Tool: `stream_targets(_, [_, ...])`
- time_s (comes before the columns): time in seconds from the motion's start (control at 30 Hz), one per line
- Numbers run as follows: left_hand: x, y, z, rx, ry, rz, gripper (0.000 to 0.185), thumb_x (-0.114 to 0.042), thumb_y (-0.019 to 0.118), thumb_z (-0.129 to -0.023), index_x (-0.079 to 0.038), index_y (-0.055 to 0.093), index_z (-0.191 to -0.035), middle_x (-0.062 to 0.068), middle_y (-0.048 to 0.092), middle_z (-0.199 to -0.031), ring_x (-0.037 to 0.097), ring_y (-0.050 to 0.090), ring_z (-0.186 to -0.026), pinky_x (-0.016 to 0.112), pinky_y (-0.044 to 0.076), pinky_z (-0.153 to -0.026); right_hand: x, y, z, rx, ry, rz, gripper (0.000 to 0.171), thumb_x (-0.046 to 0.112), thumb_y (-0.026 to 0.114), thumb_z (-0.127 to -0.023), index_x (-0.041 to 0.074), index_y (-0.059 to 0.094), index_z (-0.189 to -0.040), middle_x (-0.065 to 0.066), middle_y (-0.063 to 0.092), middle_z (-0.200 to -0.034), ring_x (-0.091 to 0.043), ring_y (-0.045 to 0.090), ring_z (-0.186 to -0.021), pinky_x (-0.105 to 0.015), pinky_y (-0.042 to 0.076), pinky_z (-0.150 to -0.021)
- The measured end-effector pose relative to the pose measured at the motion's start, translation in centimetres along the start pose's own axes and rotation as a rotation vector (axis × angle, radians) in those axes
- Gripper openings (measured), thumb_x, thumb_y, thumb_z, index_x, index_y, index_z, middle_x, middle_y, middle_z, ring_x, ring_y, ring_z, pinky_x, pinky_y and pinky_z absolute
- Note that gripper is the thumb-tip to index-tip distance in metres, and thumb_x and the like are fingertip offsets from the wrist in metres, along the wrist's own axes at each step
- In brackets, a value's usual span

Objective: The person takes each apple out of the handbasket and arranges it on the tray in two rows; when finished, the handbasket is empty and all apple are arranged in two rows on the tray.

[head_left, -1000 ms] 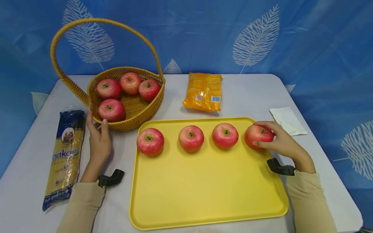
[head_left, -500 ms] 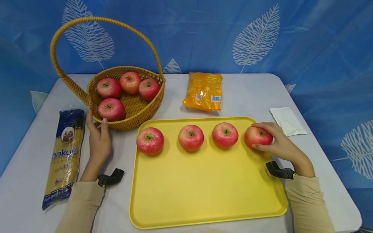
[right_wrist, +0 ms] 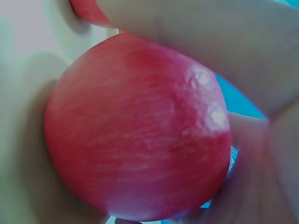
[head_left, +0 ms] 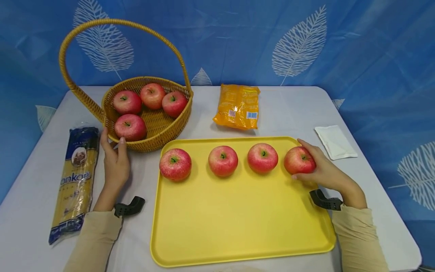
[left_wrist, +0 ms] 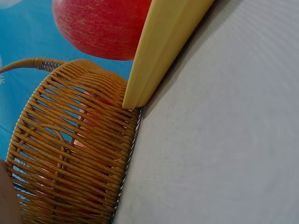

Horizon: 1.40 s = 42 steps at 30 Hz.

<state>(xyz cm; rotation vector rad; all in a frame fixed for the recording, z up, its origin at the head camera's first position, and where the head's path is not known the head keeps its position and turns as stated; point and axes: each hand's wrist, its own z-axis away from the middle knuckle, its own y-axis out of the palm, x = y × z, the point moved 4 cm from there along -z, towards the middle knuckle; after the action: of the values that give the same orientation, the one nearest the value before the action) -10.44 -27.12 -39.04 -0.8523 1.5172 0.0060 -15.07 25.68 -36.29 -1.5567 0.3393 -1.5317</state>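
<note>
My left hand (head_left: 116, 166) touches the near left side of a wicker basket (head_left: 166, 133), its thumb at the rim; the other fingers are partly hidden. The basket wall (left_wrist: 70, 154) fills much of the left wrist view. Several red apples (head_left: 130, 127) lie in the basket. On a yellow tray (head_left: 238, 215), more apples stand in a row along the far side. My right hand (head_left: 324, 168) is around the rightmost apple (head_left: 299, 160), thumb on the near side and fingers on the far side, spread wider than the apple. In the right wrist view, the apple (right_wrist: 140, 130) sits beside the palm.
A pack of pasta (head_left: 75, 181) lies left of my left hand. Behind the tray is an orange packet (head_left: 237, 107). A white sachet (head_left: 335, 142) rests at the right, near my right hand. The basket's tall handle (head_left: 125, 23) arches above it. Blue cloth hangs behind the table.
My right hand's thumb and fingers have spread apart and come off the top of the rightmost apple, which shifted slightly left. The left hand and basket stay in place.
</note>
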Motion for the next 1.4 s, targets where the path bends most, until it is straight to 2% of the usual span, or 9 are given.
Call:
stream_targets(0.27, [0.0, 0.0, 0.0, -0.001, -0.005, -0.001, 0.058, -0.041, 0.032, -0.096, -0.027, 0.004, -0.145, 0.011, 0.022, -0.149, 0.033, 0.031, -0.131, 0.054, 0.025, -0.105, 0.8, -0.7, 0.0, -0.127, -0.027, 0.015, 0.091, 0.024, 0.074, -0.074, 0.023, 0.018, -0.145, -0.021, 0.022, -0.142, -0.039, 0.029, -0.121, -0.063, 0.032, -0.091])
stream_targets(0.57, [0.0, 0.0, 0.0, 0.000, 0.003, 0.006, 0.058, -0.040, 0.033, -0.096, -0.027, 0.004, -0.145, 0.013, 0.024, -0.148, 0.034, 0.032, -0.130, 0.054, 0.025, -0.105, 2.7, -1.3, -0.3, -0.299, -0.143, -0.039, 0.073, 0.013, 0.073, -0.075, 0.017, 0.037, -0.138, -0.019, 0.023, -0.144, -0.037, 0.014, -0.134, -0.068, 0.020, -0.097])
stream_targets(0.73, [0.0, 0.0, 0.0, -0.003, 0.003, -0.001, 0.058, -0.040, 0.033, -0.097, -0.026, 0.004, -0.145, 0.015, 0.025, -0.147, 0.034, 0.033, -0.130, 0.055, 0.025, -0.104, 4.1, -0.9, -0.8, -0.379, -0.177, -0.067, 0.060, 0.010, 0.069, -0.078, 0.013, 0.045, -0.132, -0.016, 0.031, -0.141, -0.034, 0.022, -0.132, -0.066, 0.020, -0.100])
stream_targets(0.87, [0.0, 0.0, 0.0, -0.003, 0.001, -0.010, 0.058, -0.040, 0.033, -0.097, -0.026, 0.004, -0.145, 0.015, 0.025, -0.147, 0.035, 0.033, -0.130, 0.055, 0.025, -0.104, 5.6, -0.2, -1.3, -0.426, -0.231, -0.042, 0.052, 0.008, 0.068, -0.079, 0.012, 0.051, -0.127, -0.013, 0.039, -0.135, -0.019, 0.034, -0.124, -0.038, 0.031, -0.105])
stream_targets(1.0, [0.1, 0.0, 0.0, -0.003, 0.000, -0.009, 0.058, -0.040, 0.033, -0.097, -0.026, 0.004, -0.145, 0.015, 0.025, -0.147, 0.035, 0.033, -0.130, 0.055, 0.025, -0.104, 7.1, 0.8, -2.0, -0.431, -0.292, 0.007, 0.048, 0.007, 0.068, -0.079, 0.012, 0.053, -0.124, -0.010, 0.043, -0.133, -0.002, 0.044, -0.094, -0.010, 0.040, -0.074])
stream_targets(1.07, [0.1, 0.1, -0.1, -0.003, 0.000, -0.011, 0.058, -0.040, 0.033, -0.097, -0.026, 0.004, -0.145, 0.016, 0.026, -0.147, 0.035, 0.033, -0.130, 0.055, 0.025, -0.104, 7.9, 1.3, -2.4, -0.417, -0.323, 0.015, 0.046, 0.006, 0.068, -0.079, 0.011, 0.054, -0.123, -0.010, 0.044, -0.132, -0.004, 0.044, -0.092, -0.016, 0.042, -0.068])
stream_targets(1.17, [0.1, 0.1, -0.1, -0.003, 0.002, -0.013, 0.058, -0.040, 0.033, -0.097, -0.025, 0.004, -0.145, 0.016, 0.025, -0.147, 0.035, 0.033, -0.130, 0.055, 0.025, -0.104, 9.0, 2.1, -2.9, -0.379, -0.353, 0.011, 0.044, 0.008, 0.067, -0.079, 0.011, 0.055, -0.121, -0.010, 0.045, -0.131, -0.015, 0.046, -0.106, -0.032, 0.044, -0.085])
stream_targets(1.27, [0.1, 0.1, -0.1, -0.002, 0.003, -0.011, 0.058, -0.039, 0.033, -0.097, -0.025, 0.004, -0.145, 0.016, 0.025, -0.147, 0.035, 0.033, -0.130, 0.056, 0.026, -0.104, 10.2, 3.0, -3.5, -0.328, -0.379, 0.005, 0.043, 0.013, 0.068, -0.080, 0.013, 0.055, -0.121, -0.008, 0.045, -0.131, -0.024, 0.037, -0.123, -0.051, 0.032, -0.099])
stream_targets(1.4, [0.1, 0.0, 0.0, -0.003, 0.007, -0.004, 0.057, -0.039, 0.033, -0.097, -0.025, 0.004, -0.145, 0.017, 0.027, -0.146, 0.036, 0.034, -0.129, 0.056, 0.026, -0.103, 12.0, 4.3, -4.3, -0.270, -0.427, 0.015, 0.043, 0.019, 0.068, -0.081, 0.016, 0.055, -0.122, -0.006, 0.046, -0.131, -0.022, 0.035, -0.123, -0.048, 0.033, -0.099])
